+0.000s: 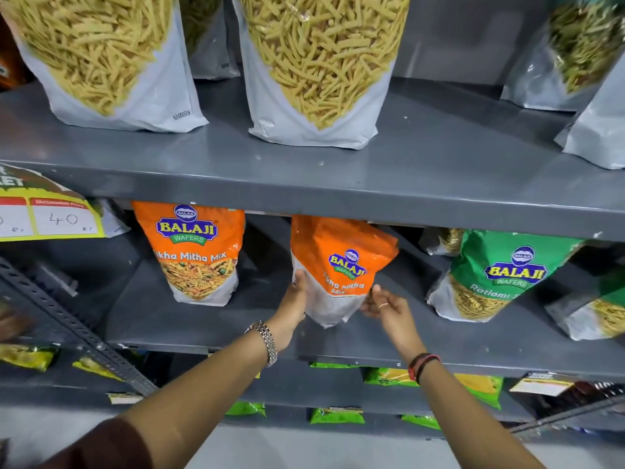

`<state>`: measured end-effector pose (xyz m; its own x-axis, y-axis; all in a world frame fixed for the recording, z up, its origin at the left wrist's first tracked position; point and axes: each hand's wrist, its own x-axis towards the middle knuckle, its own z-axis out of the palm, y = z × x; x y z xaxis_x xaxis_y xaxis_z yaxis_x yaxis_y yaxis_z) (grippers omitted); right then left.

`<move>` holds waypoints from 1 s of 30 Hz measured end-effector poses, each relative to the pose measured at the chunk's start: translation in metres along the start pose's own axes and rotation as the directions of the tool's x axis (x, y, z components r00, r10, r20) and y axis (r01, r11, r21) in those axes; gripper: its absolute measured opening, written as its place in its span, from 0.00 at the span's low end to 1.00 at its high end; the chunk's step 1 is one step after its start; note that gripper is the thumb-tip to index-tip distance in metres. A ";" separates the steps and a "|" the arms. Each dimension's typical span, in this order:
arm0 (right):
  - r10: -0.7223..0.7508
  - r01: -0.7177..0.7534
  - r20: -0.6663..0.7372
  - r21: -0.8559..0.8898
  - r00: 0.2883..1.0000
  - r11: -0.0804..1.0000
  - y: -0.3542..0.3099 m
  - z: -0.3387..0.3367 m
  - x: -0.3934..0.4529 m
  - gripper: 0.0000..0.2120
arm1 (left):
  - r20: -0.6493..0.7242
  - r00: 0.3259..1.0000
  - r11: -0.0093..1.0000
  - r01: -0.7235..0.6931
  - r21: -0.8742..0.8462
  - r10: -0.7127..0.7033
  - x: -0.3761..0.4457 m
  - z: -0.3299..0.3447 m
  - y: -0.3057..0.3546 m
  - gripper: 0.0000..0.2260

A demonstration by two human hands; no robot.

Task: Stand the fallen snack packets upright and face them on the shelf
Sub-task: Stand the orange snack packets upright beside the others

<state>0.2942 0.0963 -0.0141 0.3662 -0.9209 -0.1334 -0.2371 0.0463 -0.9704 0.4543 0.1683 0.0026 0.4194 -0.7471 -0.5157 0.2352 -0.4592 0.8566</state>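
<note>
An orange Balaji Tikha Mitha Mix packet (341,265) stands on the middle grey shelf (209,319), tilted with its top leaning right. My left hand (294,299) presses against its lower left side. My right hand (385,304) cups its lower right corner, fingers behind the packet. A second orange packet (196,252) stands upright to the left, label facing out. A green Balaji Ratlami packet (497,275) leans at the right.
The upper shelf (422,184) holds large white bags of yellow sev (318,69). A price card reading 40 (50,211) hangs at the left. Green packets (338,416) lie on the lower shelves. A perforated steel upright (67,319) runs diagonally at the left.
</note>
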 end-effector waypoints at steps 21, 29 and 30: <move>0.224 -0.227 0.035 0.216 0.974 0.950 -0.040 0.014 0.053 0.35 | 0.024 1.000 0.998 -0.003 -0.059 0.004 -0.041 0.017 -0.048 0.27; 0.220 -0.289 0.260 0.266 0.940 0.920 -0.053 0.044 0.058 0.37 | 0.087 0.995 0.991 -0.030 -0.128 0.042 -0.047 0.042 -0.047 0.29; 0.222 -0.284 0.247 0.254 0.943 0.925 -0.050 0.044 0.055 0.37 | 0.067 0.997 0.990 -0.025 -0.142 0.035 -0.045 0.045 -0.045 0.29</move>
<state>0.3657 0.0607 0.0180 0.5152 -0.7629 -0.3907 -0.0949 0.4022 -0.9106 0.3854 0.2010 -0.0130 0.3674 -0.7933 -0.4855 0.3464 -0.3677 0.8630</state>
